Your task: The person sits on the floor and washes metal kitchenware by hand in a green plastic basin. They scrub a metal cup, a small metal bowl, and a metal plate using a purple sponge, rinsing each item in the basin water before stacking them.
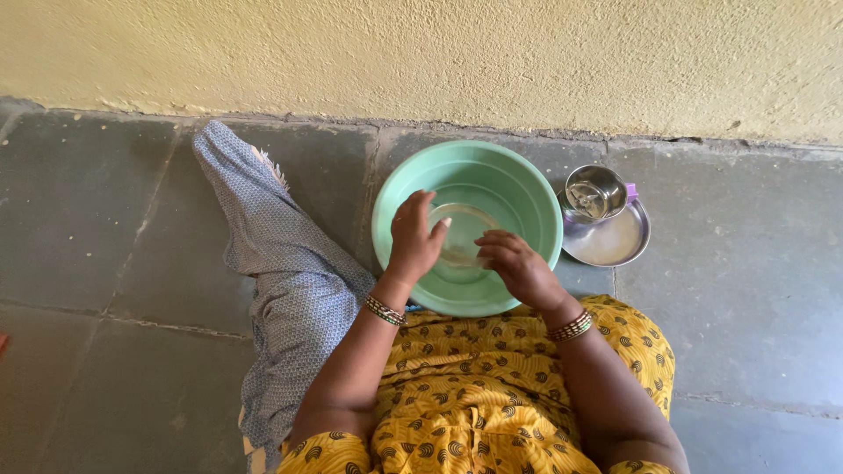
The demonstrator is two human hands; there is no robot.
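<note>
Here the left hand [413, 239] and right hand [518, 263] (fingers curled) grip a clear glass dish [461, 233] over the green basin [518, 189].

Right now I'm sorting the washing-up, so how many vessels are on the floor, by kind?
Green plastic basin: 1
Clear glass bowl, held in both hands inside the basin: 1
Steel plate: 1
Steel cup, on the plate: 1
Total: 4
</note>
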